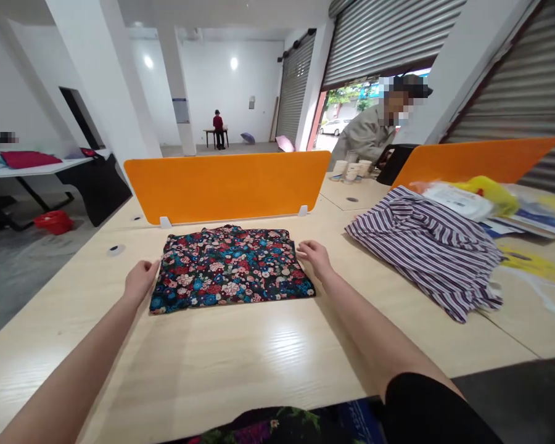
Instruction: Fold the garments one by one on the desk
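We are flanking the floral cloth (231, 271) on the counter (203, 364), left hand (139, 280) at its left edge, right hand (316, 259) at its right, fingers curled narrow; whether they're pinching, we cannot tell. Uneven tugging could be skewing it.
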{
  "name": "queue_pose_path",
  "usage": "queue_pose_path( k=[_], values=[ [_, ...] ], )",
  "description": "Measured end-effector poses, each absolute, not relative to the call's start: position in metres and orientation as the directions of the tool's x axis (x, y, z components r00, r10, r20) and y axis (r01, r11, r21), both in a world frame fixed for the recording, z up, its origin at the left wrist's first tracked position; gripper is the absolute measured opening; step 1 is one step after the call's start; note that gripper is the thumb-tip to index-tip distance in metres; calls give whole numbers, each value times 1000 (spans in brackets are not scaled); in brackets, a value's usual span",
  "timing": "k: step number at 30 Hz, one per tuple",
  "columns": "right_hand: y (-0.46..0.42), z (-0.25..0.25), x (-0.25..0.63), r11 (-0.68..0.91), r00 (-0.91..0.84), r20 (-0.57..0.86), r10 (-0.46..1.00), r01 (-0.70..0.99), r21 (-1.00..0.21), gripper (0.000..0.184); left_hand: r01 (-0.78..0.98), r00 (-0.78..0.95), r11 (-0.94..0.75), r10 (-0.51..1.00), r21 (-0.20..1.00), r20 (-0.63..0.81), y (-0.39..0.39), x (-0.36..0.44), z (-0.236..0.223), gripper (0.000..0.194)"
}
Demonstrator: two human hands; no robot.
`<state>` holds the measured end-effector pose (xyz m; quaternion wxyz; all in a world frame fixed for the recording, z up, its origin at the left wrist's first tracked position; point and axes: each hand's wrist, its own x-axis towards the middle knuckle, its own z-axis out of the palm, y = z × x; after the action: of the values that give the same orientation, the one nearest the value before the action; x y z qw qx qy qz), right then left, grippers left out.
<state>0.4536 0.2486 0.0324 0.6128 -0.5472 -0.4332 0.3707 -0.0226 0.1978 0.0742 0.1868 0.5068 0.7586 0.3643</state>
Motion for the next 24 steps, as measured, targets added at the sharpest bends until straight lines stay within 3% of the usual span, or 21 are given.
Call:
queue_pose_path(
  k=[3,6,8,12,19,21,24],
  values=[
    [215,18,452,39,380,179,907,348,-937,36,788,-427,340,903,513,57,173,-27,55,43],
    [186,17,435,-74,280,220,934,757,-650,38,867,-387,357,922,348,16,161,-13,47,51],
    [173,20,420,-84,193,198,961,885,-457,33,888,-385,360,922,286,36,157,1,46,51],
    [150,24,416,-108,135,100,986,966,-237,32,921,-354,341,935,187,40,135,10,47,45],
    [89,25,467,-90,89,-13,996,964,-249,23,964,-103,121,991,237,-88,41,-37,23,36],
    [88,36,468,-70,65,-31,997,977,-200,18,978,-63,59,998,198,15,38,-42,28,37],
    [115,57,457,-102,115,60,992,976,-193,26,988,41,-77,968,138,248,72,-30,47,44]
  ],
)
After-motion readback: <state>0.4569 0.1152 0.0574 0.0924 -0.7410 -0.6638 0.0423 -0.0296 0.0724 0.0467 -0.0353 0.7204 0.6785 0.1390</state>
